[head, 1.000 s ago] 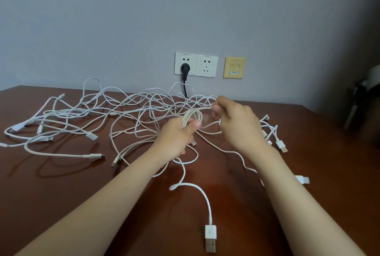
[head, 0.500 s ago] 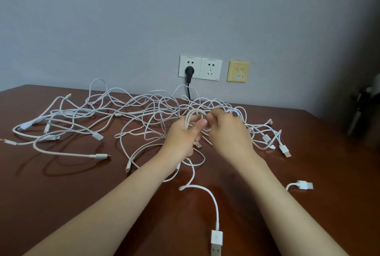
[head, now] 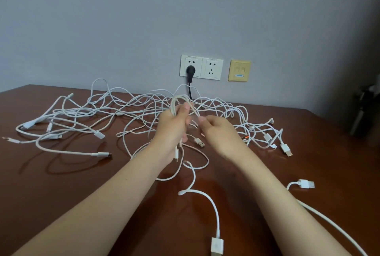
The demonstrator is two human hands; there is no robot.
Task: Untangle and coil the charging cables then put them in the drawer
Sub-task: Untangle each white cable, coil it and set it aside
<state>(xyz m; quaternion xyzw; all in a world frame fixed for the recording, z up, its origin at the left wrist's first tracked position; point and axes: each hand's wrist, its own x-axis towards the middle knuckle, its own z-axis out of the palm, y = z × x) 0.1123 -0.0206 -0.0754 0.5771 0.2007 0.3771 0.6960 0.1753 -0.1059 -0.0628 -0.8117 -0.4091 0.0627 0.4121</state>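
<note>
Our left hand [head: 174, 124] grips a small coil [head: 181, 103] of white cable above the tangle [head: 127, 111] lying across the brown table [head: 51, 183]. Our right hand [head: 220, 132] is just beside it, fingers curled but blurred, so we cannot tell whether it holds a strand. Behind them, a black plug [head: 190, 69] sits in the wall socket [head: 185, 60]

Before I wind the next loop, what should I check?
1. Coil gripped by the left hand: ok, fingers curled round its loops.
2. Right hand holding the free strand: cannot tell, motion blur.
3. Coil's cable free of the tangle: cannot tell, strands overlap behind the hands.
4. Black plug cord clear of the white cables: not ok, it runs down into the tangle.
5. Drawer in view: not ok, none visible.
</note>
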